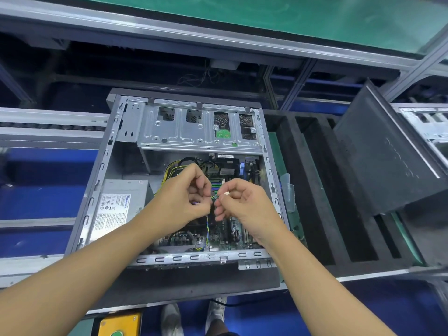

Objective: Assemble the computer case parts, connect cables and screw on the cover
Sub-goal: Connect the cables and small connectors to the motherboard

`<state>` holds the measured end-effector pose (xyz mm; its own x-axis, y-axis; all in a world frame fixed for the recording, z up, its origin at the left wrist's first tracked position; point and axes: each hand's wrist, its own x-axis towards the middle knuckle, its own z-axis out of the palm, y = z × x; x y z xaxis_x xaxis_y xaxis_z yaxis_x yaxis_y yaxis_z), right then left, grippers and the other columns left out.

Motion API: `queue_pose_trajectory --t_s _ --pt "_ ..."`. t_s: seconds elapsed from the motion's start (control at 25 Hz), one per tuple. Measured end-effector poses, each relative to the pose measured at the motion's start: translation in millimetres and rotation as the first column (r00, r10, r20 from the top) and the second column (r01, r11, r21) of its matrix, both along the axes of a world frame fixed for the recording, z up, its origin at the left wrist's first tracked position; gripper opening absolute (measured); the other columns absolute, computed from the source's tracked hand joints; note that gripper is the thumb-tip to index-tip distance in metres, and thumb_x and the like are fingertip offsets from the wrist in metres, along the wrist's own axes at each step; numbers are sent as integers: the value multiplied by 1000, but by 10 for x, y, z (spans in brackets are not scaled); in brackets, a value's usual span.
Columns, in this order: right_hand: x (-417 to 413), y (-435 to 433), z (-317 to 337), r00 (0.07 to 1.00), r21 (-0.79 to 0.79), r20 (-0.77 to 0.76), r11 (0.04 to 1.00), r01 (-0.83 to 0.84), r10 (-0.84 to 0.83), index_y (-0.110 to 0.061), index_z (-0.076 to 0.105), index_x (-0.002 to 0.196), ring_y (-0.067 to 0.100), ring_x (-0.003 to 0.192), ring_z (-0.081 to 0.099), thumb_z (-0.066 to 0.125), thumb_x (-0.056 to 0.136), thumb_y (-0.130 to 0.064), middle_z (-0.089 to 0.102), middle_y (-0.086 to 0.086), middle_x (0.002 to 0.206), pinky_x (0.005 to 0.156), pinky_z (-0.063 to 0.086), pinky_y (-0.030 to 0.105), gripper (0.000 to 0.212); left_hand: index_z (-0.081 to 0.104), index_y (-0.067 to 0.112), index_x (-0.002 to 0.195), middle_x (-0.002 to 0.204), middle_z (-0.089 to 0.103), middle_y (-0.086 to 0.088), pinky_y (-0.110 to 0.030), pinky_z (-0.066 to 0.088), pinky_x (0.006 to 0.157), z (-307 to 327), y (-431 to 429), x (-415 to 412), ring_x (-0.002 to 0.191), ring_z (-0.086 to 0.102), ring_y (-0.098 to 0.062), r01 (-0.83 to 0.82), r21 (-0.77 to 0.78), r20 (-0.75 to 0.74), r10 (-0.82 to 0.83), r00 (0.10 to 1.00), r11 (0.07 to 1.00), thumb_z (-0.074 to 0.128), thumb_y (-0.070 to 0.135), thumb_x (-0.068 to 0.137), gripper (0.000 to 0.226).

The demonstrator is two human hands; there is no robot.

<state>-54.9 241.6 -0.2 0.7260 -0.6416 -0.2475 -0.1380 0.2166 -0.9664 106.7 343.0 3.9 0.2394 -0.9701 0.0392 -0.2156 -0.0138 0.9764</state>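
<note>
Head view: left hand (191, 197) and right hand (240, 202) pinched a thin wire (207, 226) above the open case (184, 258) — the cable step. Next, I think, it needed gentle plugging in.

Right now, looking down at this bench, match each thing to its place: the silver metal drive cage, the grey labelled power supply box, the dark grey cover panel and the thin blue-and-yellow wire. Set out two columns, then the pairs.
1. silver metal drive cage
2. grey labelled power supply box
3. dark grey cover panel
4. thin blue-and-yellow wire

A. outside the open computer case, tilted, on its right
B. gripped by the left hand
C. inside the case, near left
D. inside the case, far end

Pairs: 1-D, 2-C, 3-A, 4-B
</note>
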Motion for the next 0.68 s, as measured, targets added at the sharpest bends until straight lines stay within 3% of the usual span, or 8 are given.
queue_pose_trajectory --t_s 0.12,0.36,0.52,0.68 --pt "9 -3 -26 999 -85 -40 996 2 -6 -9 69 95 21 66 73 62 95 3 74 7 74 65 60 29 14 40 25 82 85 60 1 -30 53 67 4 -3 15 69 55 -18 -6 -1 -26 6 1000 1000 65 15 74 28" --pt "10 41 -24 991 -358 -135 931 -70 22 -30 65 91 12 66 70 62 98 -8 72 -9 73 65 59 28 23 40 26 80 89 64 0 -24 53 66 7 2 16 69 58 -14 -40 14 -13 40 999 999 68 8 74 34" --pt "7 73 -4 986 -506 -167 856 -100 16 -41 59 89 10 67 66 60 97 -20 68 -15 76 66 60 36 23 45 27 77 85 69 -2 -21 50 59 -33 5 30 68 58 -13 -109 78 -88 116 989 991 73 3 74 37" --pt "10 92 -3 981 -662 -192 738 -135 8 -35 60 94 9 67 59 61 96 -23 62 -16 76 60 45 14 13 48 33 73 85 74 -3 -25 58 69 -54 75 9 69 68 -16 -205 88 -120 215 969 975 80 6 74 42"
